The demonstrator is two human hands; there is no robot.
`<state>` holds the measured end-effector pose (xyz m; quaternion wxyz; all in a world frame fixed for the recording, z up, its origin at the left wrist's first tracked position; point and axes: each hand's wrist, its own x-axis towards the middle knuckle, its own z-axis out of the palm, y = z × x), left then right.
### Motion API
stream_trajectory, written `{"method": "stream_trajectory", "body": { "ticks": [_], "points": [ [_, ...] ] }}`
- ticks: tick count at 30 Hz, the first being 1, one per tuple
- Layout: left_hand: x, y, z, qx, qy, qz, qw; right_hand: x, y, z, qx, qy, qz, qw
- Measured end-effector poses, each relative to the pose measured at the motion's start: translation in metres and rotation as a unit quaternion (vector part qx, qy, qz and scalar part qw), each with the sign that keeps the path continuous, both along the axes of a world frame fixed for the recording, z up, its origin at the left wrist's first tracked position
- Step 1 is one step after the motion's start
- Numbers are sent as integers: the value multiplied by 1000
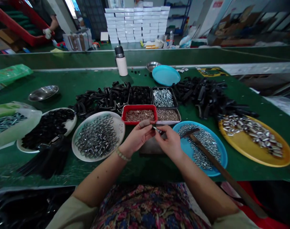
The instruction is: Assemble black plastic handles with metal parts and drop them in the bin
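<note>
Screened by the fingertips of the left hand [143,133] and the right hand [169,141], a slim piece [156,129] in the grip is too small to identify, while a dark block [151,148] directly below is partly masked by both hands. Just beyond the grip, coppery bits [139,115] are too fine to tell apart. To its right, a hammer [214,162] covers some small metal parts [202,156]. Far left of the grip, a bag [18,132] of fasteners runs out of frame, as does a bin [28,190] below it. Well beyond, a co-worker [54,23] is cropped at the top; lettering on a red sign [217,4], far right, is illegible
</note>
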<state>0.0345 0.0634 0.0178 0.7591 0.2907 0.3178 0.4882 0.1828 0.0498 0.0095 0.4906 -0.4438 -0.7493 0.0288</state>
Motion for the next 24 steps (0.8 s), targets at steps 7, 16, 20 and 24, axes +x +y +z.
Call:
{"method": "stream_trajectory", "body": {
  "ticks": [7,16,20,24],
  "points": [
    [-1,-28,-5,120,98,49,987,-2,-15,-9,-60,-106,14,992],
    [-25,-55,-2,-1,65,-16,998,-6,-19,-20,-428,323,191,822],
    [-24,-55,-19,74,215,26,974,-14,-28,-27,-390,294,94,868],
    [-57,-37,-24,230,447,-27,864,-22,-37,-32,-378,193,115,898]
  ]
}}
